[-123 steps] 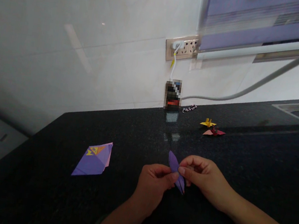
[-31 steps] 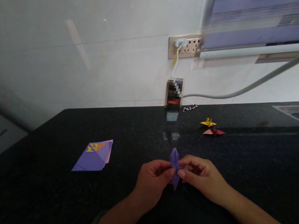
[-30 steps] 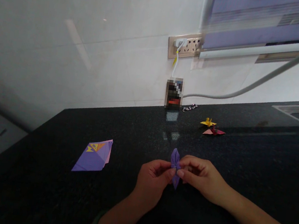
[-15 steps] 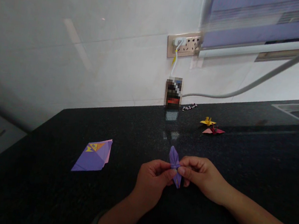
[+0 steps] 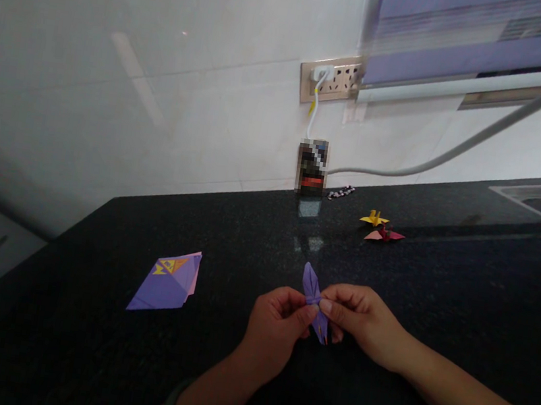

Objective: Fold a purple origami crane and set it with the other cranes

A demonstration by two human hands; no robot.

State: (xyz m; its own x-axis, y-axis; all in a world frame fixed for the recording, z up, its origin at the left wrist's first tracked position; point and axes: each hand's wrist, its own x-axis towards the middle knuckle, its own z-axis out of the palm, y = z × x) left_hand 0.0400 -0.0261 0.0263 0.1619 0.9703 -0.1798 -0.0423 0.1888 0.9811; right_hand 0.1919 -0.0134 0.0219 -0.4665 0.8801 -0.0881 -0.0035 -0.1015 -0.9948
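The left hand [image 5: 275,324] and right hand [image 5: 365,321] each pinched the middle of a purple folded paper [image 5: 311,291] between thumb and fingers, seemingly just above the black counter [image 5: 246,239]. Farther back stood a yellow bird [image 5: 374,219] and a red bird [image 5: 386,235].

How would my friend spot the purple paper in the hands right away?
Find the black counter below the pale wall, then look between the left hand and right hand. They're pinching the purple paper, which is slim and pointed, unlike the wider purple sheet lying to the left.
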